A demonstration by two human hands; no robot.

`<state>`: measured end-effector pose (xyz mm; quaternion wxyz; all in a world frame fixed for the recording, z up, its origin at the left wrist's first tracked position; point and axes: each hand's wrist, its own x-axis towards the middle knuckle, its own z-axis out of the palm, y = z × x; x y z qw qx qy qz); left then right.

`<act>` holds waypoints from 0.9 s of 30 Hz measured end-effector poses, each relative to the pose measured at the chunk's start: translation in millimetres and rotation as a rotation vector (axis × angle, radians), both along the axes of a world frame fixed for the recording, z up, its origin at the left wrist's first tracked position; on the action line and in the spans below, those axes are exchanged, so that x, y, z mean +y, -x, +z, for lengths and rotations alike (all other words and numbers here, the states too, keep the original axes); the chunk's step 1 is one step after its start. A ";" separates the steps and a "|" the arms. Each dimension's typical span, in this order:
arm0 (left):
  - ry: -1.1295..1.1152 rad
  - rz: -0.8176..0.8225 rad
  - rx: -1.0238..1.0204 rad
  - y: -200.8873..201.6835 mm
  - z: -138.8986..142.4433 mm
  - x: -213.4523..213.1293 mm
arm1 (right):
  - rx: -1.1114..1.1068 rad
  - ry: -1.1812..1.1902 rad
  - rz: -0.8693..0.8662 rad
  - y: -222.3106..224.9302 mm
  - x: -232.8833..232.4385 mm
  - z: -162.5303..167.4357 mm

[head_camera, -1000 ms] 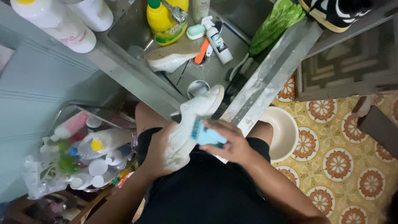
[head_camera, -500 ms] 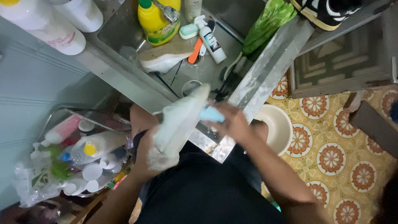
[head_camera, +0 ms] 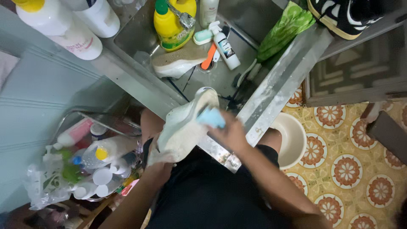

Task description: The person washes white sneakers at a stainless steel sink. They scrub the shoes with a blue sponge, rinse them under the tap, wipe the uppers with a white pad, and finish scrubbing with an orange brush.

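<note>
Left hand (head_camera: 157, 163): closed around the heel end of a white shoe (head_camera: 184, 127), holding it tilted over the near rim of the sink (head_camera: 271, 91).
Right hand (head_camera: 231, 135): fingers clamped on a light blue brush (head_camera: 210, 117), pressed against the shoe's upper side near the toe.
Sink contents: second white shoe (head_camera: 180, 63) lying sole up, yellow bottle with green cap (head_camera: 169, 25), small white spray bottle (head_camera: 224, 44), orange handle (head_camera: 208, 55), green bag (head_camera: 282, 29) at the far edge.
Floor: cream basin (head_camera: 292, 140) on patterned tiles, just beside the person's knee.
Wire rack (head_camera: 91, 157): crowded with bottles, left of the person.
Ledge beyond sink: black and white sneaker (head_camera: 343, 15).
</note>
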<state>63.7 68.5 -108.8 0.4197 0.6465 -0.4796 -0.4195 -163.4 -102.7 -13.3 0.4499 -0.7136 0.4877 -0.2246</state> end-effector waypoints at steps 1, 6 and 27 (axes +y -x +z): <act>-0.097 0.019 -0.068 0.7 -3.1 1.2 | 0.154 -0.150 -0.108 -1.5 -3.6 0.4; -0.146 0.119 0.494 -0.4 0.7 -0.3 | -0.141 0.371 0.125 -11.9 6.0 3.5; 0.707 0.034 -0.787 2.9 6.4 -63.4 | -0.012 0.223 -0.324 22.5 -146.5 -104.1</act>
